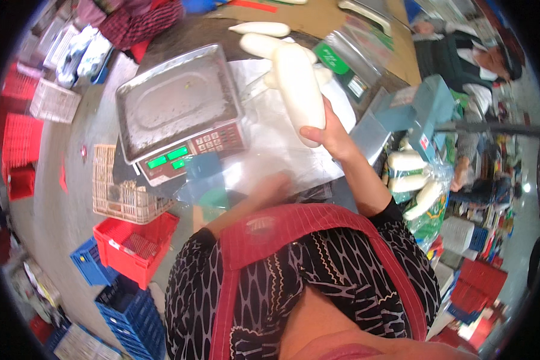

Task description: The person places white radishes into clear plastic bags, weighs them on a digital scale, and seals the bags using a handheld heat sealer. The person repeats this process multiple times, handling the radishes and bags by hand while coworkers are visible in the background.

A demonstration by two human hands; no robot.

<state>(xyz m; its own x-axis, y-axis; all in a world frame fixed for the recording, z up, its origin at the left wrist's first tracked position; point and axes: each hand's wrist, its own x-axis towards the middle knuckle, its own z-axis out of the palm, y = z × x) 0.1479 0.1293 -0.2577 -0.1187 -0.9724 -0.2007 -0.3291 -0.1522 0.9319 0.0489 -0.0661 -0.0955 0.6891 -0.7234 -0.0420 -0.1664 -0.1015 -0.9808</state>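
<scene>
My right hand (335, 135) is closed round the lower end of a large white radish (299, 90), with its thumb on top. My left hand (274, 184) is blurred, low over white sheeting (270, 135), beside a clear plastic bag (204, 175); whether it grips the bag I cannot tell. More white radishes (261, 45) lie beyond the held one, partly hidden by it. A digital scale with a bare metal tray (180, 99) stands at the left, its green displays lit.
A grey-blue device (425, 105), possibly a bag sealer, stands at the right, above bagged white radishes (407, 175). Plastic bags with a green label (333, 58) lie at the back. A red crate (137, 245) and blue crates (130, 315) are on the floor; other people (459, 58) stand nearby.
</scene>
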